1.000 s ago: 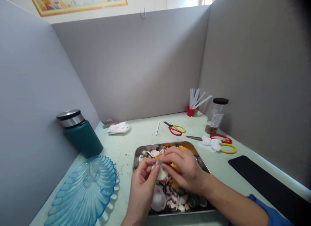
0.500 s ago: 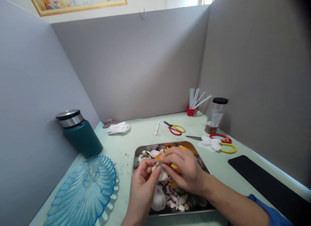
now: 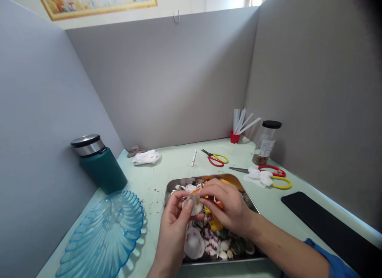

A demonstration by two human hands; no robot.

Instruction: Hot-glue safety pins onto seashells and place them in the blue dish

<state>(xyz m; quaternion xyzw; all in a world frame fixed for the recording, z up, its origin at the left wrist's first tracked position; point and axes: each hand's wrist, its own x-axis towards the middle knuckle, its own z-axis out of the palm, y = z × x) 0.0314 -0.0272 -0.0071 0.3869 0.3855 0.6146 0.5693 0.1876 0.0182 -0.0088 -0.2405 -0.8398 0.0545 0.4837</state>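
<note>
A steel tray (image 3: 174, 185) full of coloured and white seashells (image 3: 193, 243) lies on the pale green table in front of me. Above the tray, my left hand (image 3: 174, 224) pinches a small pale shell (image 3: 194, 205) between thumb and fingers. My right hand (image 3: 228, 208) comes in from the right with its fingertips closed on the same shell's upper edge. Both hands hover over the middle of the tray.
A blue glass dish (image 3: 103, 236) lies at the near left, a green flask (image 3: 97, 164) behind it. Two pairs of red-and-yellow scissors (image 3: 216, 158) (image 3: 276, 178), a white pen (image 3: 193, 157), crumpled tissues (image 3: 146, 157), a jar (image 3: 265, 142), a red cup of sticks (image 3: 237, 130) and a black slab (image 3: 325, 224) surround the tray.
Both hands have lifted the shell slightly and shifted a little up and left over the tray; more of the shells beneath show.
</note>
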